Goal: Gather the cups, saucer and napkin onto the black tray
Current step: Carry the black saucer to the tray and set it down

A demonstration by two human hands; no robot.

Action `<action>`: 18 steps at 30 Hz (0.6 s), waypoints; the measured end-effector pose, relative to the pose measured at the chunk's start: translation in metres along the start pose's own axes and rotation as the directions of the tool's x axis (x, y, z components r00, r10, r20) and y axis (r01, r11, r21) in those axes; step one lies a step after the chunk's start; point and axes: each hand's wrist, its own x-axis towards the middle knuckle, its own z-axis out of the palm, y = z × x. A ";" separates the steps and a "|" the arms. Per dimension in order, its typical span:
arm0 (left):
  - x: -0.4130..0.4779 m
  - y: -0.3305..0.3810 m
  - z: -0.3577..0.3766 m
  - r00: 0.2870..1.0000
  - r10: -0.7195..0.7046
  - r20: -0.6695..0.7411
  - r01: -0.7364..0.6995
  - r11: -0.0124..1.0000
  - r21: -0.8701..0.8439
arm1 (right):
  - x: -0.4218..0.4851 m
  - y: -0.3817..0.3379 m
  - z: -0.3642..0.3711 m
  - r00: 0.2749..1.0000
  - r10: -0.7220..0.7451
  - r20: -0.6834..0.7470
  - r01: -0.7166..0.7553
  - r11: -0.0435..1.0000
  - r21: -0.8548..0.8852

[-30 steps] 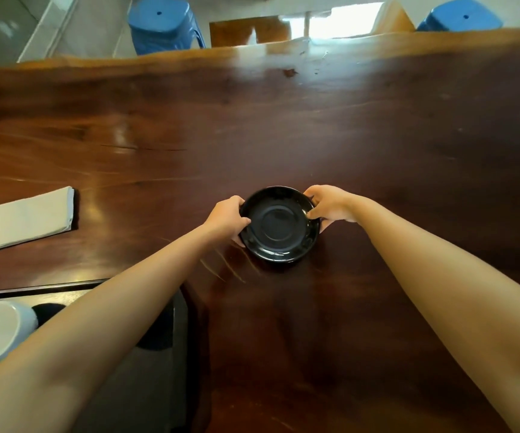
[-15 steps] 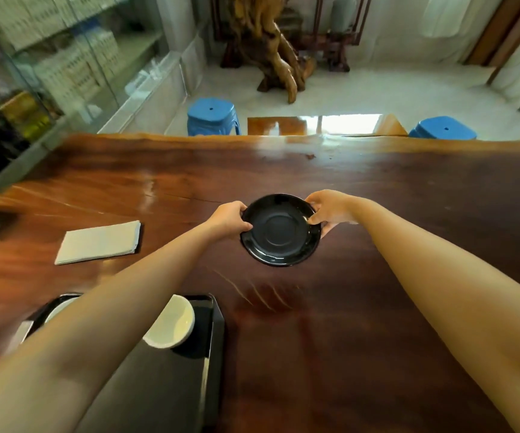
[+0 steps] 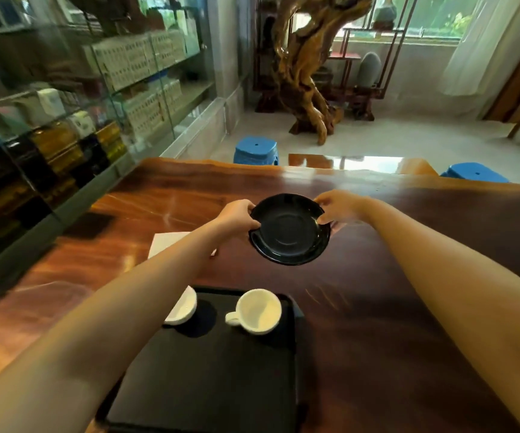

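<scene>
Both hands on the black saucer [image 3: 289, 229], held up above the wooden surface [image 3: 440, 260], tilted w/ near edge lower. Left hand [image 3: 237, 215] curled on the saucer's left rim: thumb over the top edge, fingers tucked under, mostly closed. Right hand [image 3: 338, 207] pinching the right rim, thumb on top, fingertips showing below the far-right edge; also mostly closed, not a full fist. Saucer pinched between the two, not touching the surface.

Black tray [image 3: 208, 385] on the surface at the near edge, below and left of the saucer. On its far end: a white cup [image 3: 257, 310] w/ handle pointing left, mouth up, tilted toward the camera; beside it to the left a second white cup [image 3: 183, 307], partly hidden behind the left forearm. Cups near each other but apart.

White napkin [image 3: 166, 243] flat on the surface beyond the tray, mostly covered by the left forearm, only a corner area visible. Off the tray.

Beyond the surface's far edge: two blue stools [image 3: 255, 151].
</scene>
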 end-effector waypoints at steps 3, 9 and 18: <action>-0.027 -0.040 -0.027 0.999 -0.040 0.023 0.042 0.996 -0.082 | 0.001 -0.033 0.041 1.000 -0.016 0.004 0.016 1.000 0.011; -0.077 -0.117 -0.069 0.990 -0.139 -0.001 0.139 0.989 -0.057 | 0.003 -0.086 0.123 0.997 -0.058 0.052 0.055 0.997 0.053; -0.134 -0.222 -0.039 0.907 -0.384 0.174 0.421 0.855 -0.302 | 0.018 -0.090 0.239 0.983 -0.008 0.182 -0.011 0.995 0.103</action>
